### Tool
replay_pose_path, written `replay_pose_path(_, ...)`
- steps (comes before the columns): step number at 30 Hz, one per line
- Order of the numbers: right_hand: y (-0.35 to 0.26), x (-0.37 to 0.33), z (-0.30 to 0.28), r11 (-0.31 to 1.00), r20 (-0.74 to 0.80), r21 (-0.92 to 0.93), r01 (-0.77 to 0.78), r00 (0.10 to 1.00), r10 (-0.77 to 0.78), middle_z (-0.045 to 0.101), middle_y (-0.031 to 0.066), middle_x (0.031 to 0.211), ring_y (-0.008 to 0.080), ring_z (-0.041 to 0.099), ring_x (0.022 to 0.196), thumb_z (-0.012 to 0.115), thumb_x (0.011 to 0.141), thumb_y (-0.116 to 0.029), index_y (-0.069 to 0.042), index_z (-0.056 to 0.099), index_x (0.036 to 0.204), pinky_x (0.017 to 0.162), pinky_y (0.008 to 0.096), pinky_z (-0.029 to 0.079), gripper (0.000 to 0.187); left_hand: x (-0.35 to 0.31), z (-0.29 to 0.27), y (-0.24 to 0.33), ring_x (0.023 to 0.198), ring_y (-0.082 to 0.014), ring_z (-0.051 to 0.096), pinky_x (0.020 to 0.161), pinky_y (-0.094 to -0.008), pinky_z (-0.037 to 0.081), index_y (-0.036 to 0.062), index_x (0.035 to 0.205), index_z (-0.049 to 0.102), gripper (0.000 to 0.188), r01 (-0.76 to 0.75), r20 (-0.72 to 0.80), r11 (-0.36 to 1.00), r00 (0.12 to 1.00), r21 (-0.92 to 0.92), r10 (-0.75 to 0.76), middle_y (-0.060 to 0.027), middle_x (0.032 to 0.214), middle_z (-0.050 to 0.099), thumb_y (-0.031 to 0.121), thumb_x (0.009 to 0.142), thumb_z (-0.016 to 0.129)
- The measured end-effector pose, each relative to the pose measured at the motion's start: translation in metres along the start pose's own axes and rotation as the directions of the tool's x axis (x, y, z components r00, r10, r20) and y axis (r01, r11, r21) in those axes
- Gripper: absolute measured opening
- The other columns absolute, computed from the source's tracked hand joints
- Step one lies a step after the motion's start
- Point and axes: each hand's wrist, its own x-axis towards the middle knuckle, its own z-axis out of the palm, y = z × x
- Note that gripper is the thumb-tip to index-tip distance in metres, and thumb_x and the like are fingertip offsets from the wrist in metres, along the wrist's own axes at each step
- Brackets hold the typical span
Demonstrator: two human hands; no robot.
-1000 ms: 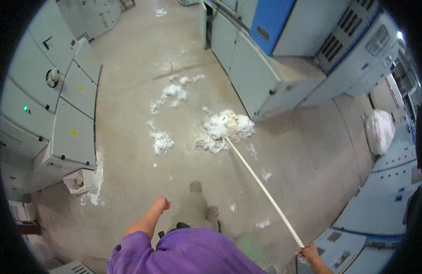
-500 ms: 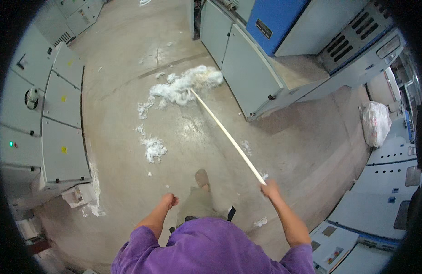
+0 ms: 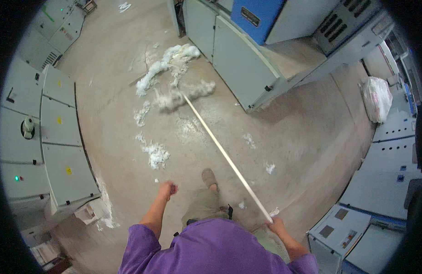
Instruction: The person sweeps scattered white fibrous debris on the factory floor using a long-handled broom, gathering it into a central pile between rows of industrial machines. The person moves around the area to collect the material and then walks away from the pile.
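My right hand [image 3: 276,224] is closed around the end of a long, pale mop handle [image 3: 229,160], low beside my right hip. The handle slants away to the far left. At its far end the wide, fuzzy grey-white mop head [image 3: 199,90] rests on the floor, slightly blurred. Just beyond the head lies a long heap of white fibre fluff [image 3: 158,68]. My left hand [image 3: 167,188] hangs in front of me with its fingers curled in, and I see nothing in it. A smaller fluff clump [image 3: 156,154] lies on the floor past that hand.
Grey cabinets [image 3: 60,123] line the left side. A grey machine [image 3: 243,64] with a blue panel [image 3: 254,18] stands at the far right. A stuffed white bag [image 3: 376,99] sits by the right-hand machines. Loose fluff tufts [image 3: 270,168] dot the concrete floor [image 3: 311,150].
My right hand has drawn back toward my body with the mop handle. The mop head has come away from the big fluff heap, which now lies beyond it. The view has shifted forward.
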Motion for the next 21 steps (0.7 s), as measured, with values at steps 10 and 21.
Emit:
replay_pose_path(10,0.025,-0.117,0.137,0.914,0.133,0.199,-0.353,0.934,0.332,0.065,0.0177,0.084,0.0354,0.063,0.079,0.064,0.074,-0.045,-0.003,0.067,0.087,0.070,0.0444,0.049,0.044,-0.049,-0.055,-0.178,0.072,-0.0301,0.061,0.062,-0.0370,0.051,-0.0012,0.101,0.050,0.025,0.245,-0.113,0.943,0.968,0.223,-0.225,-0.0197,0.092,0.061,0.019,0.087,0.045)
replay_pose_path(21,0.024,-0.359,0.285,0.752,0.169,0.419,-0.509,0.857,0.487,0.065,0.0161,0.080,0.0343,0.062,0.075,0.060,0.074,-0.042,-0.012,0.069,0.091,0.071,0.0443,0.049,0.036,-0.047,-0.019,-0.139,0.065,-0.0275,0.059,0.053,-0.0363,0.049,0.0008,0.099,0.050,0.020,0.112,0.019,0.806,0.988,0.581,-0.151,-0.0170,0.083,0.060,0.011,0.082,0.048)
